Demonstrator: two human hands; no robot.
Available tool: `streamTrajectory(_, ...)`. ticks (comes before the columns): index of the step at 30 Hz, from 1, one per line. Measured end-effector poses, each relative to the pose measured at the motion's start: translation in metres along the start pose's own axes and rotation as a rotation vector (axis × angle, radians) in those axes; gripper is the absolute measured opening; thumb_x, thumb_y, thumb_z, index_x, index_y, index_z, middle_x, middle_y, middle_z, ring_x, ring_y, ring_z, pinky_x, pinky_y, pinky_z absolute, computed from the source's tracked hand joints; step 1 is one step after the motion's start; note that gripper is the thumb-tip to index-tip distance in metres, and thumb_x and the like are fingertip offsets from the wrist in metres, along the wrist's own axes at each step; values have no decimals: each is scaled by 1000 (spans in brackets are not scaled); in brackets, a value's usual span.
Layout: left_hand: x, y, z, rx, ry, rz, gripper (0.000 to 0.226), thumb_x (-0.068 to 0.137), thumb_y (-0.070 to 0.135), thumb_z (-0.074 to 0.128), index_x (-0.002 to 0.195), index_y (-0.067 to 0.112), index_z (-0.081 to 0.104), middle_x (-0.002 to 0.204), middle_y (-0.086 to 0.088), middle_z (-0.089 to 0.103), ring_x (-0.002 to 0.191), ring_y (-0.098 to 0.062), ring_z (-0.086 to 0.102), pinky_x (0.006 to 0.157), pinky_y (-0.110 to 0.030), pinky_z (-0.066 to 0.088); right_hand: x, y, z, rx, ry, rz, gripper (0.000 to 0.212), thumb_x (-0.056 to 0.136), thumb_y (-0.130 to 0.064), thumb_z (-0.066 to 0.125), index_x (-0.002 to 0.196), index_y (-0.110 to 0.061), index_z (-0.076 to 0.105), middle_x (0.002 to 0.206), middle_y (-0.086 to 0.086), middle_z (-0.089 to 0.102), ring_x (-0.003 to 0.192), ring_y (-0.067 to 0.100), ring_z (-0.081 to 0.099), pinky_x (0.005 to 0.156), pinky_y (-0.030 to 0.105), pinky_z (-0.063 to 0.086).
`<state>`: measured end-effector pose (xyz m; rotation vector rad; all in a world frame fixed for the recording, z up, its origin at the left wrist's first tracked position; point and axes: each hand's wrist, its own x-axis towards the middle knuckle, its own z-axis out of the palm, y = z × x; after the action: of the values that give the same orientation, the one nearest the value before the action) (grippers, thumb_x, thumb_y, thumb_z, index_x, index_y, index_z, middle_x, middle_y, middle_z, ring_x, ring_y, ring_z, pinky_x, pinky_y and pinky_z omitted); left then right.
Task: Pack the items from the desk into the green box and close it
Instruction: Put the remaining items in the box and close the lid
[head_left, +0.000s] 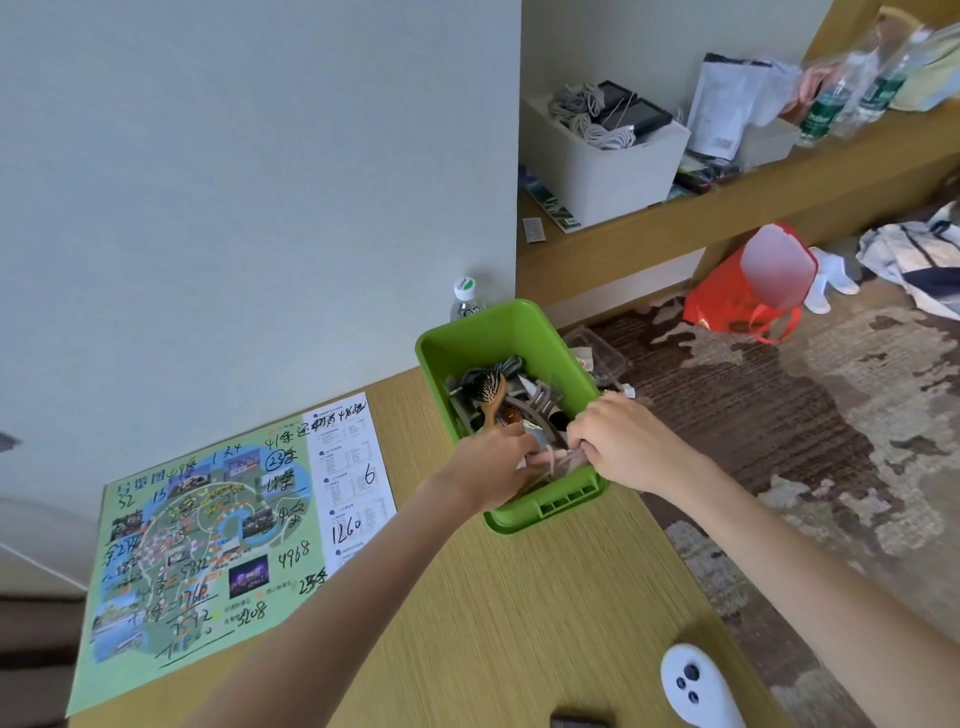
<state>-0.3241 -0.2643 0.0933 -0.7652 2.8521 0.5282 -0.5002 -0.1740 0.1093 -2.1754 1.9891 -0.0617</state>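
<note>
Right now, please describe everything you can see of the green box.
The green box is a rectangular bin of glossy plastic, open, with no lid visible. It stands upright on the wooden desk, near its right edge. It holds a wooden hairbrush and other small items. Both hands, left hand and right hand, reach into its near end.

Two hands, left and right, are counted at one green box. One hairbrush, one printed map, one white controller and three water bottles are counted.

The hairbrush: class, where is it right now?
In the head view, the hairbrush lies inside the green box, just beyond the left hand.
</note>
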Motion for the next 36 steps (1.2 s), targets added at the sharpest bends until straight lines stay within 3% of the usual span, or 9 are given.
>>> streamTrajectory(4,-30,1,0,40,197,0,30,96,29,52,124,20,58,123,2,59,114,-19,54,98,-38,45,-17,-17,-3,94,67,44,21,95,-9,53,106,-17,68,104,-6,67,96,12,57,97,33,40)
streamTrajectory(8,-89,3,10,-98,539,-78,22,92,16,57,113,17,62,109,1,61,99,-20,58,74,-36,52,-58,-54,6,184,279,10,26,91,-3,56,112,-15,65,114,-4,62,102,11,56,94,29,44)
streamTrajectory(11,-147,5,39,-239,641,-223,17,92,12,57,103,21,64,100,8,62,83,-9,58,65,-30,51,-94,-92,28,189,423,-9,30,86,1,58,112,-12,63,116,-3,60,103,10,55,90,23,44)
streamTrajectory(14,-203,7,79,-299,549,-377,15,94,16,54,100,26,64,96,12,62,76,-7,60,65,-31,53,-126,-130,61,259,379,37,25,87,-1,56,106,-16,62,102,-8,59,83,8,56,63,18,42)
streamTrajectory(16,-237,8,107,-307,422,-410,13,94,19,55,101,26,64,97,13,63,76,-6,60,68,-33,55,-144,-147,92,268,224,48,20,90,-8,56,105,-19,60,102,-9,58,81,10,57,60,18,33)
streamTrajectory(20,-294,8,160,-301,140,-547,28,92,30,61,118,20,59,119,1,58,106,-15,58,88,-40,52,-179,-169,149,256,-94,204,40,94,-28,57,130,-17,45,127,-1,47,114,20,50,88,28,40)
streamTrajectory(24,-336,13,199,-215,93,-679,62,83,43,70,133,15,47,131,-6,45,122,-26,42,100,-38,40,-206,-179,176,172,-288,404,80,87,-45,64,146,-11,23,151,11,23,139,31,25,107,42,38)
streamTrajectory(29,-364,25,226,-166,54,-733,80,73,51,75,140,26,40,144,-3,30,129,-28,32,100,-40,37,-216,-188,188,71,-238,392,81,83,-39,70,144,-13,24,146,7,29,130,27,32,91,38,49)
streamTrajectory(36,-353,43,236,16,197,-486,43,77,34,76,116,22,63,136,-11,47,123,-33,45,98,-43,39,-221,-209,193,155,-183,358,67,69,-38,83,115,-15,41,114,1,48,102,18,47,71,26,40)
